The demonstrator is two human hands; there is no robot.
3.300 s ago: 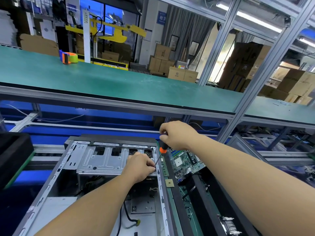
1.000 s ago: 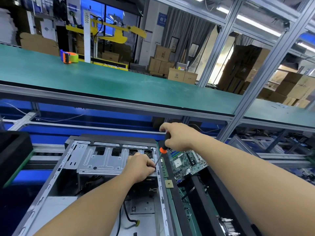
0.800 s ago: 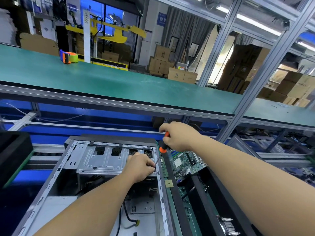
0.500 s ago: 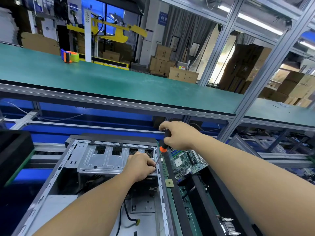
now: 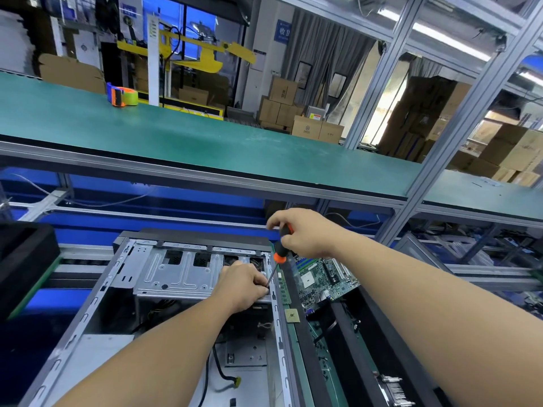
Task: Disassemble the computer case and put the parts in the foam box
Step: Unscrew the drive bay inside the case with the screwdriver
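The right hand is gripping a screwdriver, its shaft slanting down-left toward the computer case, where the left hand's curled fingers are pinching the tip

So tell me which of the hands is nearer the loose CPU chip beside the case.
Left. The left hand rests on the drive cage just up and left of the CPU chip; the right hand grips the screwdriver farther up.
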